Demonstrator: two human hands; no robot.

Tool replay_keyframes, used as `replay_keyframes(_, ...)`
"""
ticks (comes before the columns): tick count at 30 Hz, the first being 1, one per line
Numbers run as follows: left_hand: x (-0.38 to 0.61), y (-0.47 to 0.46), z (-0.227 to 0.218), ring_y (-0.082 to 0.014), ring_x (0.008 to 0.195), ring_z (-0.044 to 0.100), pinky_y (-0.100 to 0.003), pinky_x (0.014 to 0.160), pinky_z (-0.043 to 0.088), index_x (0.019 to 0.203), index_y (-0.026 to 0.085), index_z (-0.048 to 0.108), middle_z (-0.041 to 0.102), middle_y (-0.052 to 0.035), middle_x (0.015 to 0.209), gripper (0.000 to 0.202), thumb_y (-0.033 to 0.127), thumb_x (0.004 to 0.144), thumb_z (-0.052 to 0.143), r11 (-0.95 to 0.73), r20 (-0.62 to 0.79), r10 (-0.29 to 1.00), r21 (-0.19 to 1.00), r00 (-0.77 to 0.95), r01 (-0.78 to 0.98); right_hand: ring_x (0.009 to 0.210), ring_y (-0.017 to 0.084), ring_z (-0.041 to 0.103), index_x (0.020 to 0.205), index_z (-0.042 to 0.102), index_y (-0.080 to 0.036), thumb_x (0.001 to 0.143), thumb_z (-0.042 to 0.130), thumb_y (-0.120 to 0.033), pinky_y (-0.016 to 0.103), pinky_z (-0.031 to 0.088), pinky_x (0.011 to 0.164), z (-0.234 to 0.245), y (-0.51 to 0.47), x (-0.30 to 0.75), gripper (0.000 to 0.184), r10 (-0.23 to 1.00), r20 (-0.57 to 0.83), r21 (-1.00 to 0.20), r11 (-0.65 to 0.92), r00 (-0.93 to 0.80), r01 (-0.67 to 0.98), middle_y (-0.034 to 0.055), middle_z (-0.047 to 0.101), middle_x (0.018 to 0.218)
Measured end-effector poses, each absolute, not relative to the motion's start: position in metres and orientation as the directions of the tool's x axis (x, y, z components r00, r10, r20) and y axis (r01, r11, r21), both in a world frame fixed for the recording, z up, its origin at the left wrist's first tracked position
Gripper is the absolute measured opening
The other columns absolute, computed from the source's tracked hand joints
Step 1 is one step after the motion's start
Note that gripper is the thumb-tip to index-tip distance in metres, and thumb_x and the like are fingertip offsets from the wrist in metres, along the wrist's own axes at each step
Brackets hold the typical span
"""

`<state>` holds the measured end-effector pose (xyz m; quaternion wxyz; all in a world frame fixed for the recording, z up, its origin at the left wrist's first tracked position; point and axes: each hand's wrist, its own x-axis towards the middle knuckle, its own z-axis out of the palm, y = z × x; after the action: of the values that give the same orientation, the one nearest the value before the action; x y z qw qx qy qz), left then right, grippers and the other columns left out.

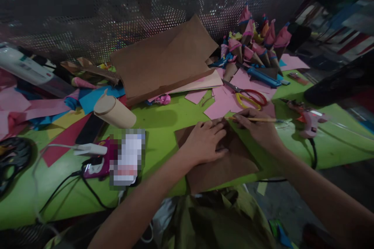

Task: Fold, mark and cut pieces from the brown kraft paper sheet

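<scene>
A sheet of brown paper [230,167] lies on the green table in front of me. My left hand [204,142] rests on it with fingers spread, pressing it down. At the sheet's upper right edge, my right hand [257,126] is closed around a slim yellow pencil [264,119], its tip pointing left towards the left fingertips. Just beyond the right hand are scissors [249,97] with red and yellow handles, lying on pink paper pieces [220,103]. To the right of that hand lies a pink glue gun [311,122] with a black cord.
A large folded brown sheet [166,58] leans at the back. Several pink-tipped paper cones [260,44] stand behind a blue cutter [264,77]. On the left are a brown paper roll [115,113], a phone [127,155], a purple power strip [101,163] with cables and a tape roll [14,159].
</scene>
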<state>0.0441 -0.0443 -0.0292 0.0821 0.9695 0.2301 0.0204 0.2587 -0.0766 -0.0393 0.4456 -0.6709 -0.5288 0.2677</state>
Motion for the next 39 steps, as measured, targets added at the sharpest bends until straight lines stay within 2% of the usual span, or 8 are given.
replay_keyframes(13, 0.0417, -0.0431, -0.0305, -0.0323, 0.127, 0.053, -0.049, 0.101, 0.044, 0.135, 0.023, 0.06, 0.049, -0.0077, 0.159, 0.055, 0.06, 0.095, 0.051, -0.877, 0.015, 0.458, 0.171, 0.889, 0.449, 0.056, 0.017, 0.061, 0.07, 0.066, -0.024, 0.081, 0.07, -0.047, 0.028, 0.046, 0.052, -0.0389, -0.0772, 0.2606, 0.025, 0.945, 0.095, -0.888, -0.061, 0.313, 0.455, 0.0006, 0.068, 0.061)
replay_keyframes(23, 0.0412, -0.043, -0.0297, -0.032, 0.129, 0.053, -0.048, 0.101, 0.044, 0.138, 0.022, 0.058, 0.042, -0.0069, 0.164, 0.058, 0.061, 0.095, 0.053, -0.863, 0.002, 0.475, 0.195, 0.88, 0.466, 0.051, 0.015, 0.056, 0.066, 0.061, -0.024, 0.08, 0.068, -0.044, 0.028, 0.042, 0.05, -0.0382, -0.0783, 0.2582, 0.025, 0.943, 0.111, -0.898, -0.039, 0.313, 0.438, -0.0017, 0.061, 0.054)
replay_keyframes(34, 0.0416, -0.0432, -0.0289, -0.0328, 0.13, 0.052, -0.048, 0.104, 0.043, 0.141, 0.021, 0.056, 0.043, -0.0058, 0.163, 0.061, 0.06, 0.094, 0.053, -0.851, -0.012, 0.488, 0.215, 0.873, 0.479, 0.048, 0.014, 0.048, 0.065, 0.057, -0.026, 0.076, 0.066, -0.04, 0.027, 0.036, 0.047, -0.0386, -0.0794, 0.2564, 0.02, 0.938, 0.131, -0.909, -0.016, 0.321, 0.417, -0.0036, 0.055, 0.051)
replay_keyframes(39, 0.0413, -0.0437, -0.0279, -0.032, 0.129, 0.053, -0.048, 0.102, 0.044, 0.142, 0.024, 0.056, 0.047, -0.0064, 0.161, 0.059, 0.059, 0.094, 0.055, -0.851, -0.004, 0.49, 0.216, 0.871, 0.48, 0.05, 0.014, 0.046, 0.065, 0.057, -0.026, 0.077, 0.064, -0.039, 0.027, 0.036, 0.048, -0.0379, -0.081, 0.2567, 0.019, 0.939, 0.137, -0.901, -0.013, 0.314, 0.433, -0.0031, 0.053, 0.053)
